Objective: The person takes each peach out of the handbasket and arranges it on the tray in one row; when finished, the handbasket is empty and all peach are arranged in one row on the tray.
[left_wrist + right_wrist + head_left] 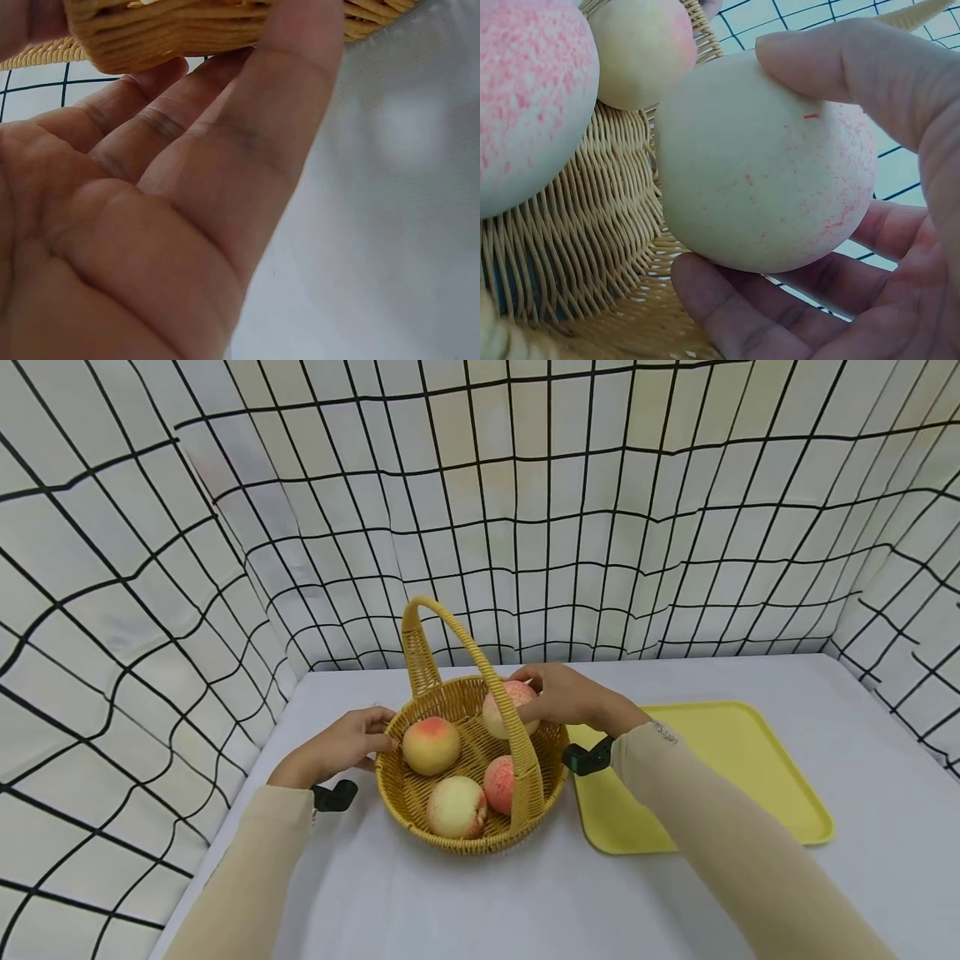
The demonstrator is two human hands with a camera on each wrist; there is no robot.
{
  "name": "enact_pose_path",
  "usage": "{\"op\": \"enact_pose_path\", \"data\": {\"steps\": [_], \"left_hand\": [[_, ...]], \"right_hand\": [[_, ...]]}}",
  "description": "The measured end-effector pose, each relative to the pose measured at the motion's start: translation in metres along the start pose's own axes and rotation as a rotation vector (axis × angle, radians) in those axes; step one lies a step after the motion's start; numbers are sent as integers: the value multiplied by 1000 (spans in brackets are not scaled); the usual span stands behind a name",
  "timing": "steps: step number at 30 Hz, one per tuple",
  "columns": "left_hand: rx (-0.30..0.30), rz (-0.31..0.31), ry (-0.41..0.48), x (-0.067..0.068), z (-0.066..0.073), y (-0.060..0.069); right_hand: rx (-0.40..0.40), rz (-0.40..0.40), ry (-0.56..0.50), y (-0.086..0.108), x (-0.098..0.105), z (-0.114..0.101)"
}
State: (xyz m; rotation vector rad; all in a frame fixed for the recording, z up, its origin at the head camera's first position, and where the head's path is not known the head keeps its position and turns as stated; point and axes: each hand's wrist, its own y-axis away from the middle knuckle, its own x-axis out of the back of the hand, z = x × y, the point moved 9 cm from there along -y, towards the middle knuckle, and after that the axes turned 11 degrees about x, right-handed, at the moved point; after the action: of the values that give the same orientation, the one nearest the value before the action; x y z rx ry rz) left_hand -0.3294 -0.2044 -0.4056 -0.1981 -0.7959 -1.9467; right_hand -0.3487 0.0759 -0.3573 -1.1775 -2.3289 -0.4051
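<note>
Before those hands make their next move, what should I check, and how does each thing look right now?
1. Right hand holds the near-handle peach: ok, thumb and fingers around it.
2. Left hand grips the basket at its edge: ok.
3. Yellow peach, pale peach and pink peach inside the basket: ok.
4. Held peach fully visible from the head view: not ok, the handle partly crosses it.
5. Basket's base flat on the table: cannot tell, its underside is hidden.
</note>
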Motion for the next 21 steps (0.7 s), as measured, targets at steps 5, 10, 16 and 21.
{"op": "enact_pose_path", "data": {"steps": [5, 10, 16, 21], "left_hand": [[0, 8, -10, -1, 2, 0], [-3, 5, -6, -1, 1, 1], [0, 4, -1, 0, 1, 0], [3, 4, 4, 0, 1, 0]], "right_hand": [[14, 16, -6, 9, 8, 1], [19, 34, -21, 16, 14, 2], [22, 48, -66, 26, 21, 1], [18, 77, -81, 36, 31, 5]]}}
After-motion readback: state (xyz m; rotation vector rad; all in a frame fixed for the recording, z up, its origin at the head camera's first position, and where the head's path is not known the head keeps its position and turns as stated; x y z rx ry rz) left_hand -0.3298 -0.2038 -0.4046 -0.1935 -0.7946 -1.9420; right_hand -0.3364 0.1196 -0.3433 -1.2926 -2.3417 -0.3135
